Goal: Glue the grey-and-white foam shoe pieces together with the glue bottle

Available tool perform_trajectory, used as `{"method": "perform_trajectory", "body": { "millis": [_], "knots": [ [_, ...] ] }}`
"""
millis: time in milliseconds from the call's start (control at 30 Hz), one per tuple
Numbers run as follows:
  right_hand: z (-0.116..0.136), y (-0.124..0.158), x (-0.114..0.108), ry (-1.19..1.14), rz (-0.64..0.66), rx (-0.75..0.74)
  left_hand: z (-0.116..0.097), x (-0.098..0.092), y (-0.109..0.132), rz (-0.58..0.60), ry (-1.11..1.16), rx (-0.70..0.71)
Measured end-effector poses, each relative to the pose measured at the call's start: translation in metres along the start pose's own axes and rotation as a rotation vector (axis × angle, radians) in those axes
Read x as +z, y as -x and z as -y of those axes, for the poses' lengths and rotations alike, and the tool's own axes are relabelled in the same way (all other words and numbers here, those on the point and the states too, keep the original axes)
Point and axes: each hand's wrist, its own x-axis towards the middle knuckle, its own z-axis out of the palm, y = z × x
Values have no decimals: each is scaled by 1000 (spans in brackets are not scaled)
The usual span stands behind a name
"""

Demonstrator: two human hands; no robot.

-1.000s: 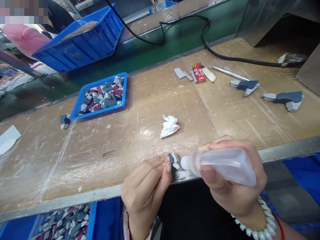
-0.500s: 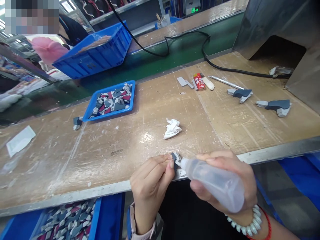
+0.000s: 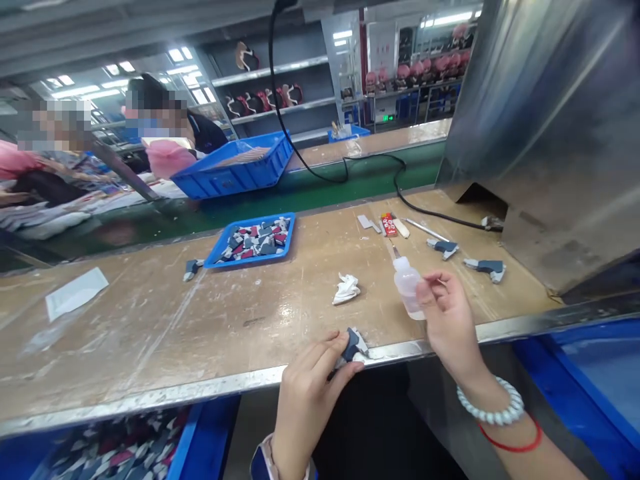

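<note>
Grey-and-white piece (image 3: 353,343) pinched in left hand (image 3: 314,379) at table (image 3: 220,353) edge; right hand (image 3: 449,315) grips squeeze bottle (image 3: 408,288) right of piece, nozzle (image 3: 395,250) pointing away.

Crumpled white tissue (image 3: 346,291) on bench (image 3: 310,250), center. White paper sheet (image 3: 77,293) lying flat, left. Red printed box (image 3: 388,225) far side, right of center; off-white block (image 3: 401,229) just right of it, then slim silver rod (image 3: 427,230). Black cable (image 3: 271,57) hangs from top, runs along far side to sheet-metal housing (image 3: 565,153), right. Large blue crate (image 3: 235,175) beyond bench, far left; two people (image 3: 170,159) there. Shelving (image 3: 280,69), green exit sign (image 3: 389,119) in background.
</note>
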Motion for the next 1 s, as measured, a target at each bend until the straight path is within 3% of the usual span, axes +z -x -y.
{"method": "perform_trajectory", "body": {
  "millis": [133, 267, 400, 433, 500, 567, 633, 733, 833, 1000],
  "knots": [
    [-10, -11, 2, 147, 91, -51, -5, 4, 4, -69, -60, -31],
    [-12, -10, 1, 212, 181, -100, -16, -7, 1, -106, -93, -32],
    [-3, 18, -13, 209, 79, -186, -39, -28, 5, -177, -148, 65],
    [1, 31, -16, 182, 105, -187, -46, -33, 7, -193, -152, 99],
    [10, 59, -20, 19, 336, -76, -60, -42, 9, -191, -151, 180],
    [16, 86, -20, -329, 700, 208, -71, -49, 8, -154, -165, 278],
    [19, 106, -19, -627, 882, 457, -79, -54, 7, -96, -193, 356],
    [15, 120, -20, -786, 914, 596, -88, -62, 4, -38, -195, 410],
    [13, 125, -25, -786, 930, 678, -95, -69, 3, 10, -166, 438],
    [25, 133, -31, -723, 901, 800, -98, -75, 6, 104, 72, 329]
  ]
}}
